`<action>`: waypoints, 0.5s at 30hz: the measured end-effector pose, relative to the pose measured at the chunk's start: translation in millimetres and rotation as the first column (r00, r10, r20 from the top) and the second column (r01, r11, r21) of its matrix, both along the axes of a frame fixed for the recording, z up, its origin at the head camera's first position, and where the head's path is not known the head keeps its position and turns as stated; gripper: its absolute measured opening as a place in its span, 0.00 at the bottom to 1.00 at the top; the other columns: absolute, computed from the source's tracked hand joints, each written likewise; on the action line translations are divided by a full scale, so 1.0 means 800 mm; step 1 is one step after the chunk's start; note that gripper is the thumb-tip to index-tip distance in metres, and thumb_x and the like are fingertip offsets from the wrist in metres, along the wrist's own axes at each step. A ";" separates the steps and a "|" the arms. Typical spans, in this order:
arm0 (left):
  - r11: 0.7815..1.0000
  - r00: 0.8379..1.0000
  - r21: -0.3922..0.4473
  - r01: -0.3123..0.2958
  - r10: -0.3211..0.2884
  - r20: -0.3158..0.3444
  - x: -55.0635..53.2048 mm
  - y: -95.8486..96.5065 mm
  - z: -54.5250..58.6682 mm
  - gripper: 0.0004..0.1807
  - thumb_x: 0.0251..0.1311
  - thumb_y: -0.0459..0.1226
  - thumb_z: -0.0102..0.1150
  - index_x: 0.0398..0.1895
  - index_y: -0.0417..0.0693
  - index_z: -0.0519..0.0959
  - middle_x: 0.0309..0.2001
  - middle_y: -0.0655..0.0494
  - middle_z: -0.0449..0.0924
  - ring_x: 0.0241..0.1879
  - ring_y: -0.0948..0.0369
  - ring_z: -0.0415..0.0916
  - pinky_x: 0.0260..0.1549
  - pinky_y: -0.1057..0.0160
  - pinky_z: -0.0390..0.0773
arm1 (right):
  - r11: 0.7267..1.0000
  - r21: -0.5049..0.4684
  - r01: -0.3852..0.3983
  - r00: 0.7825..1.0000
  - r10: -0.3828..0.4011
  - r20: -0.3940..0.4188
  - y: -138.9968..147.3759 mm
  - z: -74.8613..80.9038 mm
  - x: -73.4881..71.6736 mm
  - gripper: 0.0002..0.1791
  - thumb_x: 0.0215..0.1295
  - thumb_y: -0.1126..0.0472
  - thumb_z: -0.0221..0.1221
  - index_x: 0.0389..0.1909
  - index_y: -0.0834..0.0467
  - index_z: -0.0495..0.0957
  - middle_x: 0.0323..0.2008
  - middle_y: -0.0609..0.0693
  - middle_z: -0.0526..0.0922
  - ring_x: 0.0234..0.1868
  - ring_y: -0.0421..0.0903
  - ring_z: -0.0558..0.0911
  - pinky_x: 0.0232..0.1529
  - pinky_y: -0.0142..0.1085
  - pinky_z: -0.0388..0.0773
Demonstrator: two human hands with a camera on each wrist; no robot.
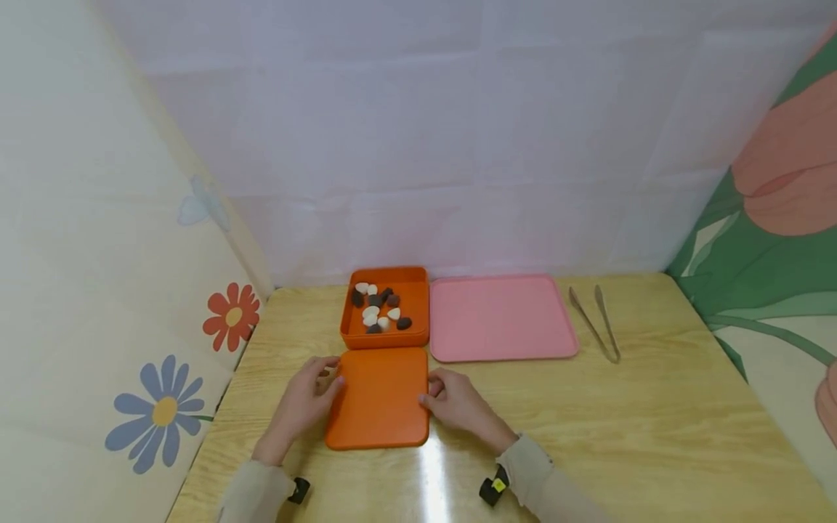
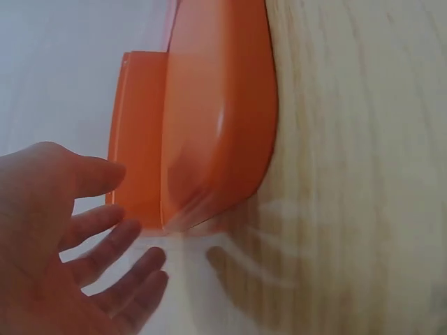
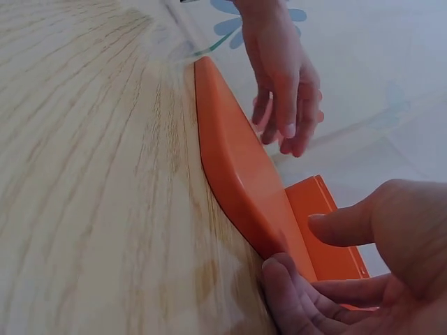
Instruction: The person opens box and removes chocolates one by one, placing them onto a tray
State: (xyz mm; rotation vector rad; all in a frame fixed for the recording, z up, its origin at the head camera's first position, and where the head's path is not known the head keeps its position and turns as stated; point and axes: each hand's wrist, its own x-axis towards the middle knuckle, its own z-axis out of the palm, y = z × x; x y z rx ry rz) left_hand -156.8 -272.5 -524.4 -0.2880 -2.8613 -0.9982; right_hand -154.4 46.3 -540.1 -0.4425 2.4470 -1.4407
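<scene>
A square orange lid lies flat on the table, directly in front of an orange box. Black and white pebbles lie inside the box. At the lid's left edge is my left hand, its fingers spread and loosely bent; the left wrist view shows nothing between them. My right hand is at the lid's right edge. In the right wrist view its fingertips are right at the lid's side, and the thumb stands apart from them above.
Right of the box lies a pink tray. Metal tongs rest on the wooden table beyond the tray's right side. A pale cloth wall rises behind, and flower-printed sheets hang at both sides.
</scene>
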 end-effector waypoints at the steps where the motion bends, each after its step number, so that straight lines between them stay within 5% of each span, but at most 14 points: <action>1: 1.000 0.999 -0.019 0.016 -0.016 -0.036 -0.002 0.001 -0.001 0.23 0.73 0.35 0.67 0.67 0.35 0.78 0.61 0.40 0.81 0.57 0.43 0.82 0.57 0.39 0.84 | 1.000 -0.004 -0.004 1.000 0.004 -0.004 0.002 0.000 0.000 0.27 0.73 0.58 0.67 0.65 0.71 0.77 0.41 0.51 0.83 0.36 0.40 0.81 0.37 0.31 0.81; 8: 0.995 0.985 -0.090 0.046 -0.060 -0.163 -0.019 0.007 0.001 0.30 0.71 0.35 0.68 0.72 0.33 0.72 0.68 0.36 0.73 0.66 0.38 0.73 0.66 0.34 0.76 | 1.000 -0.019 -0.009 1.000 0.009 -0.009 0.012 -0.004 -0.003 0.29 0.73 0.56 0.67 0.66 0.71 0.76 0.41 0.50 0.84 0.37 0.40 0.82 0.38 0.33 0.82; 15: 0.992 0.985 -0.118 0.050 -0.069 -0.160 -0.037 0.008 0.005 0.33 0.75 0.39 0.64 0.75 0.31 0.67 0.72 0.34 0.69 0.70 0.37 0.70 0.69 0.34 0.72 | 1.000 -0.004 0.005 1.000 -0.005 -0.005 0.016 -0.008 -0.006 0.25 0.74 0.55 0.67 0.63 0.68 0.79 0.40 0.49 0.84 0.35 0.40 0.81 0.36 0.32 0.83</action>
